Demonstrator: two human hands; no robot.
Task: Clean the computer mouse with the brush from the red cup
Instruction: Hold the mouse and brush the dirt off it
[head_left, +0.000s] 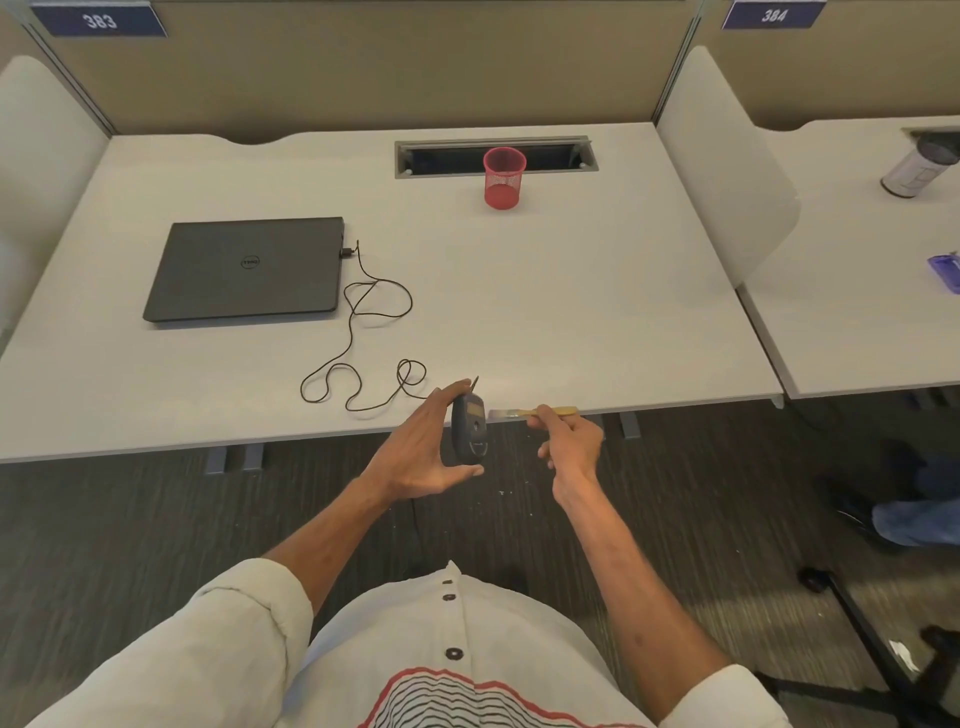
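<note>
My left hand (421, 447) holds a dark computer mouse (468, 427) on its side, underside facing right, just past the desk's front edge. Its thin black cable (358, 312) loops across the desk to a closed laptop. My right hand (569, 441) grips a small brush (530, 413) with a yellowish wooden handle. The pale bristles point left and end just right of the mouse; I cannot tell whether they touch it. The red mesh cup (504, 177) stands empty-looking at the back of the desk, far from both hands.
A closed dark laptop (249, 267) lies on the left of the white desk (571, 312). A cable slot (496, 156) sits behind the cup. Dividers flank the desk. The neighbouring desk on the right carries a cylinder (917, 166) and a purple item (945, 273).
</note>
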